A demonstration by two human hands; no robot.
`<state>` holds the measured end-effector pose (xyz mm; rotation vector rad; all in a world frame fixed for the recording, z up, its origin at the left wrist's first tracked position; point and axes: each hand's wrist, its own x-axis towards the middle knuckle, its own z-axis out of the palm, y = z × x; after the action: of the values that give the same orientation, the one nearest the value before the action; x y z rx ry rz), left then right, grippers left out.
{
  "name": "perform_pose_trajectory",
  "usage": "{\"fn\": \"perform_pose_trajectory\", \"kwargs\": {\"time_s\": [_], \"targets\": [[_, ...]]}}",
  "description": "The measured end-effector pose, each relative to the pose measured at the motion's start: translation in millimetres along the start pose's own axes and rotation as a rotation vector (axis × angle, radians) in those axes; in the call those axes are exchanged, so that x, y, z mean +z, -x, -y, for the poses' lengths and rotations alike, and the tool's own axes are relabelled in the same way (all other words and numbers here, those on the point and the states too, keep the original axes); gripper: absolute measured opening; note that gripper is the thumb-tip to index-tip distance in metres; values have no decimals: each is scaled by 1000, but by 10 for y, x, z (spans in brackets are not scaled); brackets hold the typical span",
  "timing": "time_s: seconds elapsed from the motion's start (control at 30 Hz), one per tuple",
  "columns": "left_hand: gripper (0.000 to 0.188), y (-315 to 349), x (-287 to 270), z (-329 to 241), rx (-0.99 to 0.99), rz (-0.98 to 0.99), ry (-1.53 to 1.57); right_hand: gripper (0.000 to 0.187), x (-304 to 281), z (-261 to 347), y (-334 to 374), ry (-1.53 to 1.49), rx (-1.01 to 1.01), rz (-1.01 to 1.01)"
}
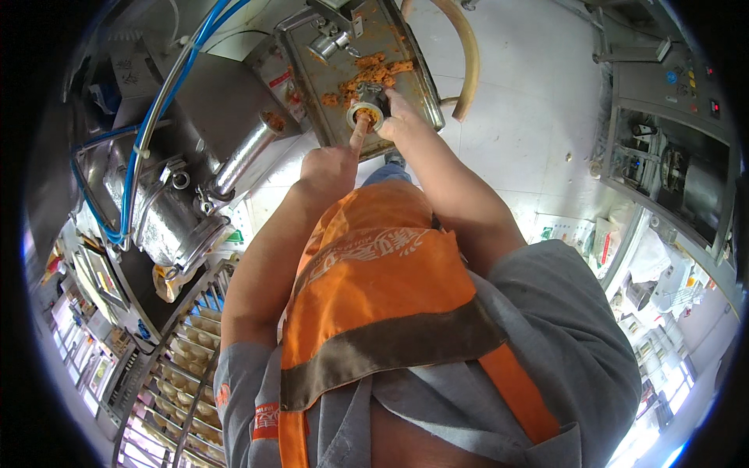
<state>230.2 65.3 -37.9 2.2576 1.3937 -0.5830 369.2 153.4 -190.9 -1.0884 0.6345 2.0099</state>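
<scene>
My right hand [404, 117] grips a short metal tube fitting [375, 95] from its right side, over a metal tray [425, 97]. The fitting's round, pale-rimmed mouth faces me, with orange minced filling [363, 114] inside. The index finger of my left hand [331, 162] is stretched out into that mouth, while its other fingers look curled and hold nothing that I can see. Beyond the fitting, lumps of orange filling [376, 74] lie on the tray.
A metal nozzle [329, 45] hangs over the tray's far end. To the left stands a steel machine [168, 218] with an outlet pipe [248, 156] and blue hoses [168, 97]. A rack [187, 366] with pale round pieces is at lower left. A curved tan hose [468, 54] lies at right.
</scene>
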Motion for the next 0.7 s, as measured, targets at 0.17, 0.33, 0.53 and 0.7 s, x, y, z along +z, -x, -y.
{"fn": "perform_pose_trajectory", "kwargs": {"time_s": [0.17,0.33,0.53,0.7], "targets": [[91,-199,-153,-18,-21,183,-19,41,53,56,138,-3,-4,-20],[86,-418,-199,-20,-41,271,-8,30,29,66,125,-44,-11,-14],[83,-420,-400,-34,-7,239,3,34,-38,23,27,-2,72,-67],[79,-342,-554,-152,-94,425,-36,31,19,25,142,-19,79,-14]]}}
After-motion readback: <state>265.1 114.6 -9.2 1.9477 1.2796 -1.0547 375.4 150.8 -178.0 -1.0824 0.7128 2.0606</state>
